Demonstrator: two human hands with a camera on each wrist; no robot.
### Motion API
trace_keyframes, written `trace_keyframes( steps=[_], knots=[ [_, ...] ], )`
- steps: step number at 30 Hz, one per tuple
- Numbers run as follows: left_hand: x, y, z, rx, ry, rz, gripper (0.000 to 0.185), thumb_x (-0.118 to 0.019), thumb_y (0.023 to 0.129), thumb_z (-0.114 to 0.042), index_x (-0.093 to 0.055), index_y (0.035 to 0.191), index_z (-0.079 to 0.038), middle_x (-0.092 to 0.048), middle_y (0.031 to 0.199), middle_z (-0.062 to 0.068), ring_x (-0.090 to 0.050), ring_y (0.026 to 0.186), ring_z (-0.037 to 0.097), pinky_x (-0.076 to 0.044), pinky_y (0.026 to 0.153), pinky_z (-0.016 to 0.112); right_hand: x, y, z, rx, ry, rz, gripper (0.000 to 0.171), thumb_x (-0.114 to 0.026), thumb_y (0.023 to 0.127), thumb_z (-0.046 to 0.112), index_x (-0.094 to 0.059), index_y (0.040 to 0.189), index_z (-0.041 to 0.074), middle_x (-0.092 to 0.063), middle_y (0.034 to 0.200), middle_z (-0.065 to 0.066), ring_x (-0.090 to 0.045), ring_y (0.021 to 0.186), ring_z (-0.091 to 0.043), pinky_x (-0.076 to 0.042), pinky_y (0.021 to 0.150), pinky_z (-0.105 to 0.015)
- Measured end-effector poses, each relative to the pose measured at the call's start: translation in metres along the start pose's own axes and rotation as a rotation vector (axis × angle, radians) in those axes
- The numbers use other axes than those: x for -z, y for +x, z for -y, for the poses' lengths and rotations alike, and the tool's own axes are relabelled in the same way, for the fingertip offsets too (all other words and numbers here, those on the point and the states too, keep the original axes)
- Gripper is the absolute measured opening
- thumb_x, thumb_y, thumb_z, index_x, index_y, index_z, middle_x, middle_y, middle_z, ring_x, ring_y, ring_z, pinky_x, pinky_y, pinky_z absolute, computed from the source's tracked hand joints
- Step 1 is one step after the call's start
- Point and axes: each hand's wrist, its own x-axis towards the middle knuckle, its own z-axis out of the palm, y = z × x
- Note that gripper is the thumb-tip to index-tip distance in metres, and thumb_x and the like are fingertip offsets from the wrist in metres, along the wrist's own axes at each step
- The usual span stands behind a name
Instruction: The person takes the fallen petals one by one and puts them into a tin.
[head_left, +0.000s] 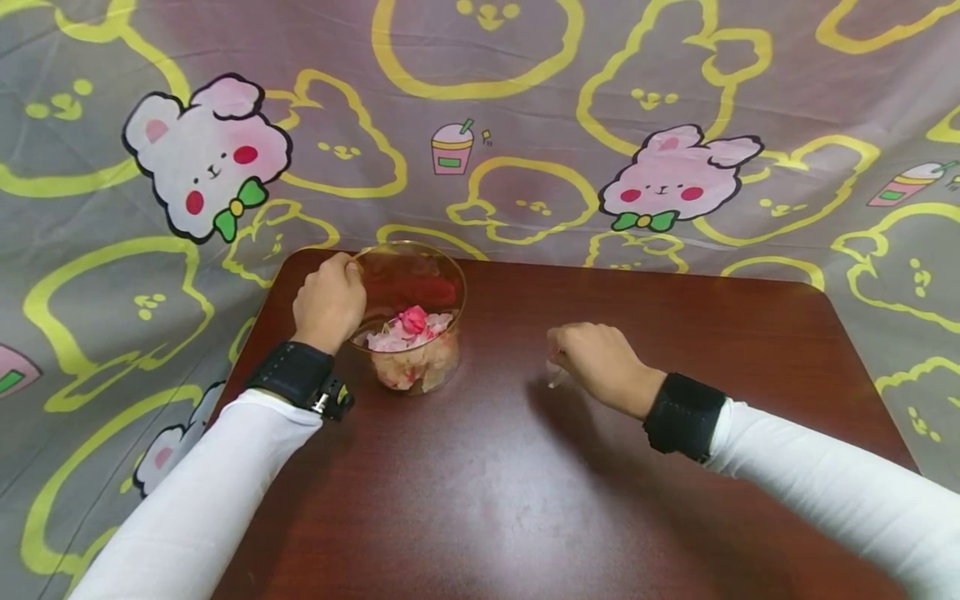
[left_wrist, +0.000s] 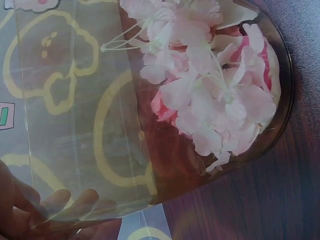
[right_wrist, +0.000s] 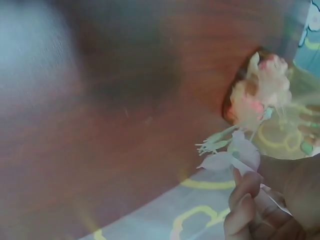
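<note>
A clear glass jar [head_left: 408,321] stands on the dark wooden table [head_left: 525,500], partly filled with pink and white artificial flowers [head_left: 411,325]. My left hand [head_left: 327,302] grips the jar's rim and side; in the left wrist view its fingers [left_wrist: 55,202] show through the glass wall [left_wrist: 75,125] beside the blossoms [left_wrist: 210,95]. To the right of the jar, my right hand [head_left: 596,358] hovers low over the table and pinches a small pale flower [right_wrist: 231,154] by its base; in the head view only a bit of it [head_left: 557,379] shows under the hand.
A grey cloth with yellow outlines and pink bunny prints [head_left: 667,179] hangs behind and drapes around the table. The table's far edge [head_left: 637,275] meets the cloth just behind the jar.
</note>
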Motion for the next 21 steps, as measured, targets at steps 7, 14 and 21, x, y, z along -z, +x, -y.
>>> trace_keyframes(
  steps=[7, 14, 21],
  knots=[
    [-0.001, 0.000, 0.001, 0.000, -0.002, 0.002, 0.041, -0.029, 0.109, -0.028, -0.060, 0.124, -0.006, -0.066, 0.127, 0.027, -0.061, 0.117, 0.053, -0.047, 0.090, 0.066, 0.015, 0.019, 0.003, -0.040, 0.044, -0.051, 0.013, -0.074, 0.092, 0.010, -0.067, 0.080, 0.011, -0.067, 0.074, 0.002, -0.058, 0.067, -0.012, -0.045, 0.058, -0.028],
    [0.000, 0.000, 0.001, -0.001, -0.001, 0.000, 0.040, -0.029, 0.109, -0.028, -0.060, 0.124, -0.006, -0.066, 0.127, 0.027, -0.061, 0.117, 0.053, -0.047, 0.090, 0.066, 0.024, 0.034, 0.009, -0.035, 0.069, -0.104, 0.016, -0.073, 0.093, 0.013, -0.065, 0.079, 0.012, -0.069, 0.076, 0.002, -0.062, 0.070, -0.013, -0.043, 0.058, -0.029],
    [0.000, 0.001, 0.000, 0.004, 0.002, 0.007, 0.041, -0.029, 0.109, -0.028, -0.059, 0.126, -0.006, -0.065, 0.128, 0.027, -0.061, 0.117, 0.053, -0.047, 0.091, 0.066, 0.033, 0.053, 0.026, -0.036, 0.064, -0.157, 0.013, -0.072, 0.094, 0.017, -0.066, 0.083, 0.012, -0.069, 0.079, 0.000, -0.062, 0.072, -0.016, -0.045, 0.059, -0.032]
  ],
)
